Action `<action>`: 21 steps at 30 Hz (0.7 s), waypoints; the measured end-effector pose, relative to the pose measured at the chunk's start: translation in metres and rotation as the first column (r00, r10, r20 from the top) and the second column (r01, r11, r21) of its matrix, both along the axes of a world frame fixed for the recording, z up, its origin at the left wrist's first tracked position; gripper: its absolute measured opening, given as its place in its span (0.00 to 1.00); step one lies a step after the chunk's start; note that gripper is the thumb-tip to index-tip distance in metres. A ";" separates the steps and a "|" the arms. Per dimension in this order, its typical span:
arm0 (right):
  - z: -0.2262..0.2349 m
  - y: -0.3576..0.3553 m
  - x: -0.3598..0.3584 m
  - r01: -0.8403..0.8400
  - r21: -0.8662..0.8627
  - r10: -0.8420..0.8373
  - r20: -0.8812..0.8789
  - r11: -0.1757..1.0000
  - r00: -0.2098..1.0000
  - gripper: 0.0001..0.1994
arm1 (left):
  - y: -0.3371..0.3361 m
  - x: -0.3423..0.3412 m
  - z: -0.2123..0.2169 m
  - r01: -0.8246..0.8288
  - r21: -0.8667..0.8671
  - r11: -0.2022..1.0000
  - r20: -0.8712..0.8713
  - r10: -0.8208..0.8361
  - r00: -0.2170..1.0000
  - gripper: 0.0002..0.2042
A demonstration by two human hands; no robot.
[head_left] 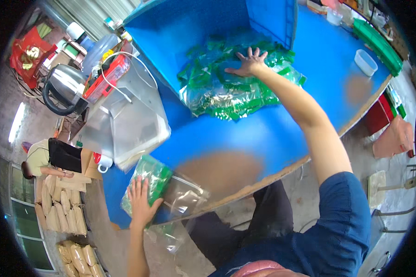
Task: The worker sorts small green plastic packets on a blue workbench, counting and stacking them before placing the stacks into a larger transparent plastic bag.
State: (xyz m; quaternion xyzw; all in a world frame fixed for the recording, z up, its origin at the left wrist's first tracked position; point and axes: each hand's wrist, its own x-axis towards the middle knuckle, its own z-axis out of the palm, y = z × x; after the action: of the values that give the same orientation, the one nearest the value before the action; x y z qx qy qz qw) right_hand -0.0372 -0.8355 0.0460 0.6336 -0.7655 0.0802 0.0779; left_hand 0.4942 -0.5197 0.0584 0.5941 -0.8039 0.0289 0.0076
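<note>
My right hand (248, 62) reaches far across the blue table (245, 134), fingers spread flat on a heap of small green and clear packets (231, 87). It grips none of them. My left hand (141, 203) lies on a clear plastic bag filled with green packets (150, 180) at the table's near left edge. The fingers press on the bag's green part. The bag's empty clear end (187, 196) trails to the right.
A clear plastic bin (134, 120) stands at the table's left, with a red box and white cable on it. A white tub (366, 62) sits far right. A blue partition (268, 18) rises behind the heap. Another person (48, 159) bends over tan sacks at left.
</note>
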 end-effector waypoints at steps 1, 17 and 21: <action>0.016 -0.001 0.004 -0.006 0.107 0.000 0.058 0.994 0.998 0.55 | 0.001 0.013 0.007 -0.020 0.064 0.998 0.043 0.018 0.999 0.44; -0.018 -0.140 -0.106 -0.355 0.193 0.309 0.232 0.915 0.922 0.54 | -0.129 -0.319 -0.021 0.247 0.039 0.968 -0.607 -0.174 0.775 0.55; -0.007 -0.087 -0.055 -0.050 0.117 0.021 0.239 0.992 0.971 0.54 | -0.145 -0.328 -0.062 0.136 0.130 0.982 -0.672 -0.013 0.740 0.50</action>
State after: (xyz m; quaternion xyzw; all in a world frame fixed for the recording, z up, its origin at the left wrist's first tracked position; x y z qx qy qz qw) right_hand -0.0917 -0.9228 0.0389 0.6366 -0.7614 0.1098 -0.0543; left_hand 0.1659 -0.6651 -0.0036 0.5305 -0.7703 -0.2551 0.2452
